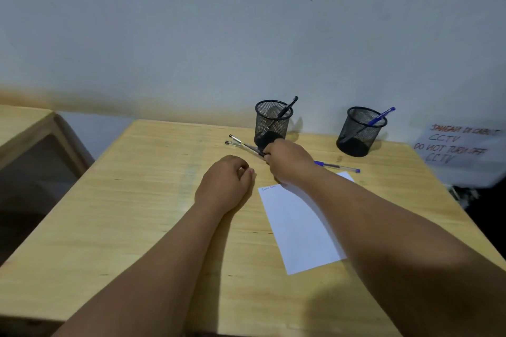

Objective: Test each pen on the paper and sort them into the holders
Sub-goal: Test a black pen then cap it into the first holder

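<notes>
Two black mesh holders stand at the back of the wooden table point(137, 200). The left holder point(272, 123) has a black pen in it; the right holder point(361, 131) has a blue pen. My right hand point(290, 163) reaches in front of the left holder, its fingers closed on the near ends of two clear pens point(242, 143) that lie on the table pointing left. A blue pen point(339, 167) lies to the right, partly under my wrist. The white paper point(298, 227) bears small scribbles at its top left. My left hand point(227, 183) rests curled on the table, holding nothing.
A handwritten paper sign point(457, 145) hangs on the wall at the right. A second wooden table point(24, 123) stands to the left across a gap. The wall runs directly behind the holders.
</notes>
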